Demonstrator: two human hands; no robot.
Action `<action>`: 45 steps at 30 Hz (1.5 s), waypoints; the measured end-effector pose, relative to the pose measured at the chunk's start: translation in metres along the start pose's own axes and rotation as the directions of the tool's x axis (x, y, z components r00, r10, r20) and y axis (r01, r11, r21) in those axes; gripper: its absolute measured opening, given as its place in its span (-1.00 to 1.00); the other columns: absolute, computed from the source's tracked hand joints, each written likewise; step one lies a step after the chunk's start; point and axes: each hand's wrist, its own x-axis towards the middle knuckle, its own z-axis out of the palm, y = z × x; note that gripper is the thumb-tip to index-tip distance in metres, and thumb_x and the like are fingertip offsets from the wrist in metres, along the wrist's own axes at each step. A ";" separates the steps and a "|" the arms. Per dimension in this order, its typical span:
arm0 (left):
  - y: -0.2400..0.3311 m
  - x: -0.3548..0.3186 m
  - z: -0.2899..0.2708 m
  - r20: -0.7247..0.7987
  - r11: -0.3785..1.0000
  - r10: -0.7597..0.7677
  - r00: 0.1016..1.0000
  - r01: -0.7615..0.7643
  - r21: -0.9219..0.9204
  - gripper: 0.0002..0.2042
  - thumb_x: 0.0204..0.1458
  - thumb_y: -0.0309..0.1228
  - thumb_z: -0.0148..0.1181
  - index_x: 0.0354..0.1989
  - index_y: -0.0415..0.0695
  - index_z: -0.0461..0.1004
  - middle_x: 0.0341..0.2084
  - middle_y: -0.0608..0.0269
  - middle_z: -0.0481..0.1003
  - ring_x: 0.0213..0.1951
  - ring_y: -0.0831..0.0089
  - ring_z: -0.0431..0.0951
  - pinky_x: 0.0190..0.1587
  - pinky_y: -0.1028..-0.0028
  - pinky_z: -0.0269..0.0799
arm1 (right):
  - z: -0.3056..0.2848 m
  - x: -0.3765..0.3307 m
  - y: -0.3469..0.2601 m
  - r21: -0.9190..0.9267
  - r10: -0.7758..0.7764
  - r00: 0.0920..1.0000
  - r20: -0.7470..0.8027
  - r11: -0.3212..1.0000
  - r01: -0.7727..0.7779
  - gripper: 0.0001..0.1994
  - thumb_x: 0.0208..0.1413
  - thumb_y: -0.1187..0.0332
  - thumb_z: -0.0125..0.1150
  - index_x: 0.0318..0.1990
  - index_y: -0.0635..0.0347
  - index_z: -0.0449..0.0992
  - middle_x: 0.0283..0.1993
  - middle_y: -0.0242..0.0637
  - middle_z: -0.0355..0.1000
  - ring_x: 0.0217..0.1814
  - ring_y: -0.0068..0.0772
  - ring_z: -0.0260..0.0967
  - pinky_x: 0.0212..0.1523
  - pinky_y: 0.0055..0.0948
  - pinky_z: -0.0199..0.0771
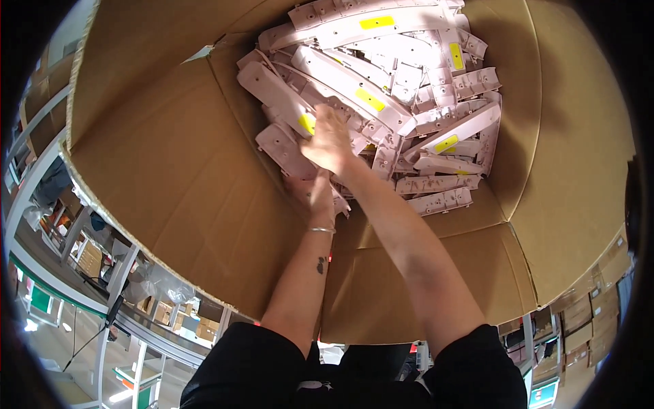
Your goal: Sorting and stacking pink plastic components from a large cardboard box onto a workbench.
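Deep in a large cardboard box, my right hand [330, 140] is closed on the near end of a long white plastic strip [272, 88] with a yellow label. My left hand [310, 192] is just below it, by the lower end of a second white plastic piece [283, 148]. Its fingers are mostly hidden by that piece and by my right wrist. Beside my right hand lies another long curved strip [334, 71], also with a yellow label. Many similar white parts, some with pegs and holes, lie jumbled across the box bottom.
Tall cardboard walls [157, 170] surround the parts, and the near wall [381, 293] is under my forearms. Outside on the left is a metal frame [119, 279] with clear plastic bags [174, 290]. Stacked cartons [586, 313] stand at the right.
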 end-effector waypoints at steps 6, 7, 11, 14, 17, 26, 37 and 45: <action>0.009 0.029 0.026 0.155 0.839 -0.140 0.978 0.200 -0.506 -0.36 -0.30 -0.55 0.30 0.05 -0.24 0.16 0.00 0.12 0.28 -0.04 0.39 0.34 -0.01 0.43 0.30 | 0.011 0.037 -0.004 0.191 -0.023 0.999 0.025 0.981 0.017 -0.40 -0.29 0.36 0.19 0.01 0.33 0.18 0.05 0.01 0.22 0.11 -0.02 0.19 0.11 -0.27 0.22; 0.018 0.025 0.027 0.092 0.819 -0.121 0.988 0.151 -0.553 -0.35 -0.36 -0.60 0.31 0.02 -0.28 0.18 -0.01 0.09 0.29 -0.05 0.41 0.34 0.01 0.46 0.30 | 0.007 0.042 -0.005 0.189 -0.017 1.000 0.024 0.982 0.012 -0.40 -0.29 0.36 0.19 0.01 0.33 0.18 0.05 0.01 0.22 0.11 -0.02 0.19 0.11 -0.27 0.22; 0.039 0.022 0.006 0.155 0.920 -0.046 0.987 0.102 -0.379 -0.33 -0.35 -0.64 0.30 0.05 -0.29 0.16 -0.01 0.10 0.29 -0.03 0.37 0.34 0.04 0.42 0.27 | 0.000 0.046 -0.012 0.171 0.036 0.994 0.106 0.984 -0.054 -0.44 -0.26 0.27 0.16 -0.04 0.34 0.22 -0.06 0.08 0.28 0.05 0.02 0.24 0.08 -0.24 0.24; 0.059 0.010 0.000 0.108 0.924 -0.125 0.986 0.155 -0.349 -0.32 -0.34 -0.66 0.28 0.08 -0.29 0.15 -0.01 0.10 0.30 -0.01 0.32 0.34 0.07 0.41 0.24 | -0.003 0.044 -0.013 0.153 0.037 0.997 0.069 0.987 -0.047 -0.52 -0.24 0.24 0.15 -0.12 0.32 0.30 -0.21 0.02 0.41 -0.10 -0.09 0.38 -0.01 -0.28 0.32; 0.050 0.012 -0.004 0.226 0.819 -0.228 0.947 0.312 -0.482 -0.35 -0.33 -0.67 0.26 0.06 -0.29 0.18 -0.02 0.09 0.31 -0.01 0.33 0.34 0.06 0.42 0.24 | -0.011 0.053 -0.006 0.420 0.088 0.960 0.267 0.886 -0.198 -0.57 -0.22 0.21 0.15 -0.19 0.30 0.37 -0.22 0.01 0.43 -0.13 -0.11 0.41 -0.05 -0.29 0.35; 0.073 -0.049 -0.013 0.317 0.659 -0.334 0.888 0.460 -0.595 -0.56 -0.20 -0.58 0.19 -0.07 -0.24 0.27 -0.17 0.23 0.37 -0.17 0.48 0.40 -0.11 0.48 0.35 | -0.001 0.052 -0.010 0.059 0.082 0.992 0.098 0.994 -0.088 -0.52 -0.22 0.19 0.25 -0.12 0.22 0.34 -0.18 -0.03 0.42 -0.09 -0.13 0.38 -0.05 -0.30 0.32; 0.063 -0.032 -0.015 0.282 0.724 -0.194 0.940 0.331 -0.605 -0.49 -0.23 -0.56 0.22 -0.01 -0.25 0.24 -0.18 0.23 0.38 -0.18 0.47 0.40 -0.14 0.50 0.33 | -0.124 0.043 0.003 0.061 -0.241 0.966 0.095 0.970 0.236 -0.58 -0.14 0.41 0.25 -0.07 0.29 0.33 -0.23 -0.11 0.42 -0.11 -0.30 0.38 -0.03 -0.40 0.32; 0.113 0.034 -0.003 0.438 0.654 0.050 0.897 0.302 -0.693 -0.48 -0.22 -0.54 0.23 0.01 -0.25 0.24 -0.14 0.19 0.36 -0.09 0.38 0.36 0.00 0.41 0.25 | -0.061 0.059 -0.004 -0.233 -0.146 0.977 0.152 0.956 0.180 -0.59 -0.12 0.29 0.15 -0.14 0.33 0.24 -0.17 0.08 0.36 -0.02 -0.01 0.31 -0.01 -0.23 0.30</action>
